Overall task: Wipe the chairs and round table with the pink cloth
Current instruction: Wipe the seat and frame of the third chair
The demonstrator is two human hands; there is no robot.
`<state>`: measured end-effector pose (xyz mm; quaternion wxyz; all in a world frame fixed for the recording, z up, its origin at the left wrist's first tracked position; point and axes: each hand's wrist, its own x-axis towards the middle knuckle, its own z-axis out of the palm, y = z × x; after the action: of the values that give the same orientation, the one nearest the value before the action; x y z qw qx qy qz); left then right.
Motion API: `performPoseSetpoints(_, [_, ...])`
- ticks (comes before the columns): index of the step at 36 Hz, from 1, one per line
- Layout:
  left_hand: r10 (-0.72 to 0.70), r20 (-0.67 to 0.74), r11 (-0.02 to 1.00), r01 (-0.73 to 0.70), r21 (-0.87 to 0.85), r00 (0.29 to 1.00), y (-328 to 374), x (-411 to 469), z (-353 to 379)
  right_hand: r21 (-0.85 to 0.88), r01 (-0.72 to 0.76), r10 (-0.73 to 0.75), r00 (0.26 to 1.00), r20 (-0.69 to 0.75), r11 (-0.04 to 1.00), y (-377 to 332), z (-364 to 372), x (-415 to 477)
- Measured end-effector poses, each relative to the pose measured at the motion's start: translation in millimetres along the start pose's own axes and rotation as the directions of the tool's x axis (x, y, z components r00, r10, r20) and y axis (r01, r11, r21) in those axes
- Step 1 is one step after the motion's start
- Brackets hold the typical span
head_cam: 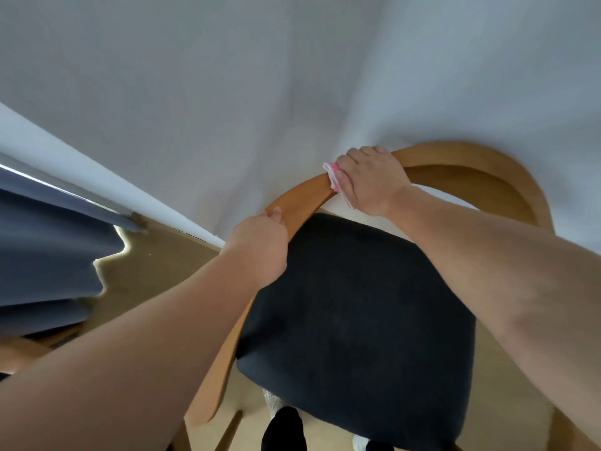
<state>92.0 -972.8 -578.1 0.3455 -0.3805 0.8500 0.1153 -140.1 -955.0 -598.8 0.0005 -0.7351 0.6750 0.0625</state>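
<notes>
Wiping curved chair back point(461, 157), arcing 8 to 3 o'clock.
Right hand point(367, 180) pressing pink cloth point(333, 174), mostly hidden, on rail; left hand point(260, 245) clasping rail at 8 o'clock.

Both forearms bare, no sleeves showing; black trouser legs point(283, 429) below; pale footwear point(360, 443).

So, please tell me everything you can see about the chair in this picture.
The chair has a curved frame that looks like light wood and a dark padded seat, apparently fabric. It stands upright on the floor, its curved back close to the white wall. The left hand grips the frame's left side. The right hand presses the pink cloth on the top rail.
</notes>
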Motion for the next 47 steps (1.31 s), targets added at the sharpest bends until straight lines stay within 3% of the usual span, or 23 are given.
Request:
performPoseSetpoints(4, [-0.111, 0.009, 0.988, 0.112, -0.104, 0.994, 13, 0, -3, -0.070, -0.014, 0.015, 1.000, 0.018, 0.997, 13, -4, -4])
performPoseSetpoints(9, [-0.121, -0.091, 0.992, 0.118, -0.035, 0.988, 16, -2, -11, -0.148, -0.030, 0.034, 0.999, 0.024, 0.989, 28, -10, -12])
performPoseSetpoints(15, [-0.133, -0.075, 0.991, 0.132, -0.016, 0.988, 16, -8, -16, -0.203, -0.067, 0.077, 0.996, 0.041, 0.977, 50, -14, -22])
performPoseSetpoints(25, [-0.106, -0.143, 0.994, 0.110, 0.022, 0.984, 11, -5, -12, -0.177, -0.116, 0.128, 0.990, 0.055, 0.977, 81, -23, -41])
performPoseSetpoints(35, [-0.126, -0.122, 0.988, 0.112, -0.109, 0.985, 17, -18, -18, -0.128, -0.253, 0.260, 0.965, 0.040, 0.959, 113, -25, -75])
performPoseSetpoints(37, [-0.106, -0.215, 0.984, 0.072, -0.160, 0.971, 26, -23, -27, -0.116, -0.265, 0.272, 0.961, 0.048, 0.957, 117, -24, -81])
performPoseSetpoints(41, [0.097, -0.465, 0.986, -0.149, -0.077, 0.880, 55, -12, -47, -0.106, -0.274, 0.281, 0.958, 0.052, 0.956, 119, -26, -85])
performPoseSetpoints(44, [0.191, -0.450, 0.951, -0.278, -0.136, 0.873, 89, 10, -67, -0.090, -0.270, 0.276, 0.959, 0.063, 0.959, 119, -26, -85])
performPoseSetpoints(47, [0.230, -0.416, 0.945, -0.304, -0.120, 0.880, 115, 35, -85, -0.071, -0.274, 0.278, 0.959, 0.056, 0.959, 124, -24, -89])
